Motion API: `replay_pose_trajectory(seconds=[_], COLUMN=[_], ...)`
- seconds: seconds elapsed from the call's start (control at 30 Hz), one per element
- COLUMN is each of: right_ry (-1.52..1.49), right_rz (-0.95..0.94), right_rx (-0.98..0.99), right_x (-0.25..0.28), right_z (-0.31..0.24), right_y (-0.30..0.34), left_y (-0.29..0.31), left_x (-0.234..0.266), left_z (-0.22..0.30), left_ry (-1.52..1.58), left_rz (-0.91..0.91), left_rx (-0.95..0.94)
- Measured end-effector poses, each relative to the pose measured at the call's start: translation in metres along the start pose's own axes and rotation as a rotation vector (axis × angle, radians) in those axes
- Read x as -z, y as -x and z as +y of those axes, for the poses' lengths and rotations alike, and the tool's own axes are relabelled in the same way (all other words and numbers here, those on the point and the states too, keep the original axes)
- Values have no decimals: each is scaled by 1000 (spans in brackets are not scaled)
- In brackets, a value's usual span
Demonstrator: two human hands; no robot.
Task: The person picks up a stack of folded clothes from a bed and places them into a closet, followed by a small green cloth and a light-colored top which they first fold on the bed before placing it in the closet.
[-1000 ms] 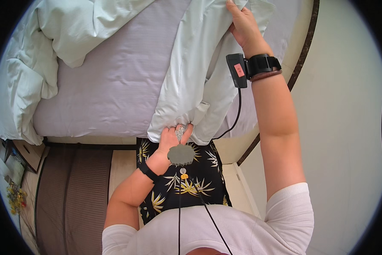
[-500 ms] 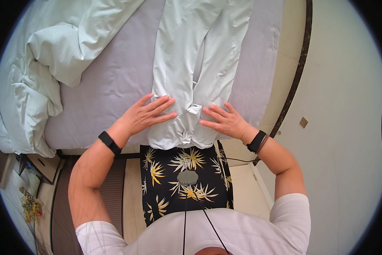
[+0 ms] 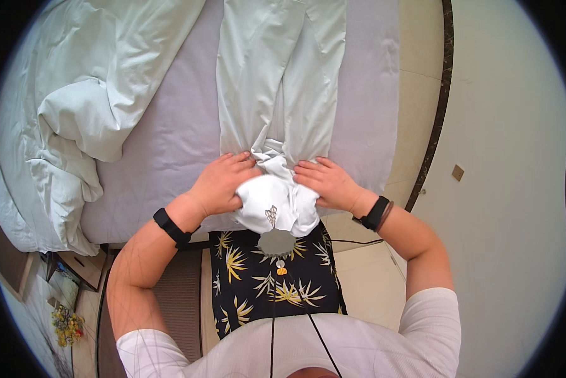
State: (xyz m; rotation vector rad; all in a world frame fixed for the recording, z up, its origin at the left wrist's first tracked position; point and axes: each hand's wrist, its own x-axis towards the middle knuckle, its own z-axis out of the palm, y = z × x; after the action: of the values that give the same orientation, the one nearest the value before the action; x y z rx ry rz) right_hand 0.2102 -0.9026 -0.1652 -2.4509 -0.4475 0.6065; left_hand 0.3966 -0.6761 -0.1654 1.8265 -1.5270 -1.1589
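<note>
A pair of pale white trousers [image 3: 251, 82] lies lengthwise on the lavender bed sheet [image 3: 157, 170], its two legs running away from me. Its near end is bunched and folded into a bright white bundle [image 3: 264, 198] at the bed's front edge. My left hand [image 3: 223, 184] grips the left side of that end, fingers curled over the cloth. On the opposite side, my right hand [image 3: 332, 184] holds the cloth the same way. Both thumbs are hidden by the fabric.
A crumpled pale duvet [image 3: 75, 120] covers the bed's left side. A grey scalloped pendant [image 3: 277, 242] on black cords hangs before my black leaf-patterned bottoms [image 3: 232, 258]. A wall [image 3: 510, 208] stands at right; dried flowers [image 3: 67, 324] are at lower left.
My hands, spread flat on the trousers before, now have their fingers curled on the cloth. The near end has gone from lying flat to bunched and turned over.
</note>
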Motion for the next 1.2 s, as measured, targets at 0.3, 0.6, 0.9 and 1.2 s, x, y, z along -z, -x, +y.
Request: replay_pose_trajectory(seconds=[0.3, 0.6, 0.9, 1.2], right_ry=[-1502, -1335, -1352, -1366], right_rz=[406, 159, 1053, 768], right_rx=[-823, -838, -878, -782], right_x=[32, 15, 3, 17], right_z=[14, -3, -41, -14], right_y=[-27, 12, -12, -16], left_y=[-25, 22, 23, 7], left_x=[18, -10, -46, -15], left_z=[-7, -9, 13, -3], left_ry=[1153, 1219, 1266, 1237], left_rz=[461, 234, 734, 779], left_rx=[674, 641, 644, 660])
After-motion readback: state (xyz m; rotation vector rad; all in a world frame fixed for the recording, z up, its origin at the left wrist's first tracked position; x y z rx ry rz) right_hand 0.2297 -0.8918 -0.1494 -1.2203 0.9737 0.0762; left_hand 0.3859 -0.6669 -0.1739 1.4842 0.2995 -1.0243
